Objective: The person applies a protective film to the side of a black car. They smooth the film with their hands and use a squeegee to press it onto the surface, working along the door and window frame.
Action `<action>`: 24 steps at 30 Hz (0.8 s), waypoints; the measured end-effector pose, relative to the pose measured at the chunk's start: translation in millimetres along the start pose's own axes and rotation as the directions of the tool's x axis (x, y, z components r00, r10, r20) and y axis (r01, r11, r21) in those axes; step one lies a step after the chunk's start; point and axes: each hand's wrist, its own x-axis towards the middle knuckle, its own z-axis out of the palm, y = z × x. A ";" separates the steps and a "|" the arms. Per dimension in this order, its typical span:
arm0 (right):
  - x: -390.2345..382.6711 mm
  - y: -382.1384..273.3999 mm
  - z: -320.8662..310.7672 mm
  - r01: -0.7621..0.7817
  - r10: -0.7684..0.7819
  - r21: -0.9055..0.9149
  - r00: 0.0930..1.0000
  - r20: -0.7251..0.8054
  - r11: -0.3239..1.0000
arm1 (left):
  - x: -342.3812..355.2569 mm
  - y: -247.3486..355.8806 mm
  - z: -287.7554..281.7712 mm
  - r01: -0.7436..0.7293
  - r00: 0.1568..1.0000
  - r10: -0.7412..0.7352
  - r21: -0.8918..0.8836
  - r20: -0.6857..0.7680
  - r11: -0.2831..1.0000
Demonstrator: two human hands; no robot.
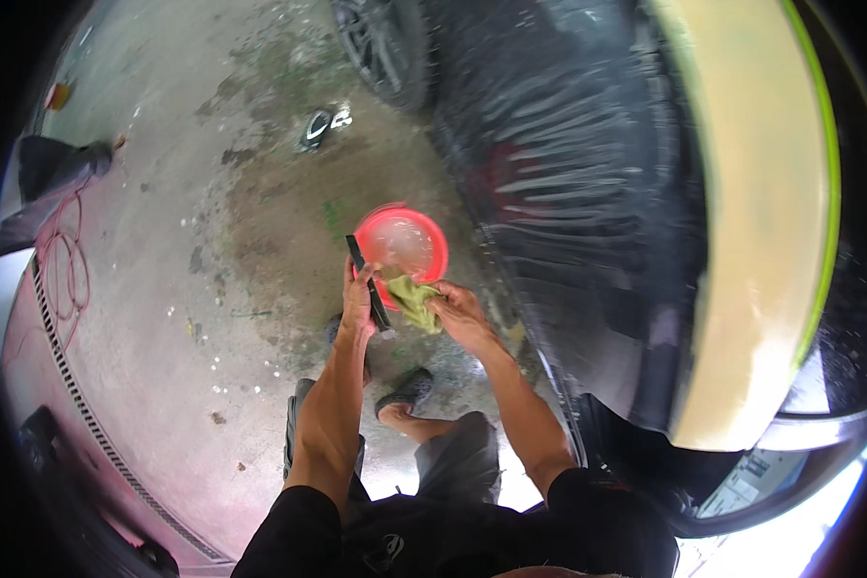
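My left hand (358, 306) is closed around a long, narrow black block (355, 252), perhaps a sanding block, held lengthwise over the bucket's left rim. In my right hand (464, 318) is a crumpled yellow-green cloth (415, 302), gripped at its right side. The cloth hangs at the near edge of a round red bucket (441, 247) with cloudy water (402, 241) in it, close to the block. Whether cloth and block touch I cannot tell.
A car's dark, wet side panel (568, 193) with whitish streaks rises at my right, a pale yellow panel (761, 222) beyond. Its wheel (380, 43) stands ahead. A dark object (315, 129) lies on the concrete floor (183, 289). A red hose (65, 260) coils left beside a drain grate (77, 395).
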 end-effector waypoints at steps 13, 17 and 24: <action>-111.3 -178.7 -44.3 0.335 -0.216 0.635 0.941 -0.259 0.696 | -195.7 184.1 231.8 0.141 0.735 -0.129 0.037 0.665 0.989; -195.8 -366.1 -48.9 0.245 -0.922 -0.916 0.304 -0.239 0.318 | -211.6 280.3 183.5 -0.078 0.774 0.091 -0.048 0.627 0.996; -133.2 -448.9 -142.0 -0.330 -0.888 -0.854 0.368 0.275 -0.402 | -220.4 330.5 -24.7 -0.176 0.983 0.157 0.278 0.092 0.944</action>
